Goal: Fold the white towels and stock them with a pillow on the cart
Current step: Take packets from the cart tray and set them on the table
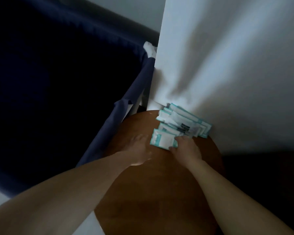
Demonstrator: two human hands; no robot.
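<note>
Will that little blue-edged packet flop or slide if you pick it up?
The packet looks thin and flat, so probably light and a bit bendy. It lies on the smooth round table, so it may slide when the right hand pushes.

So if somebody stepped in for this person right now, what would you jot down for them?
Left hand: open, flat on the round brown wooden table, holding nothing.
Right hand: fingers on the nearest of the white teal-edged sachets; whether it grips is unclear.
The other sachets lie fanned against the white wall.
No towels, pillow or cart in view, so no folding or stocking shows as done; all of it appears left.
</note>
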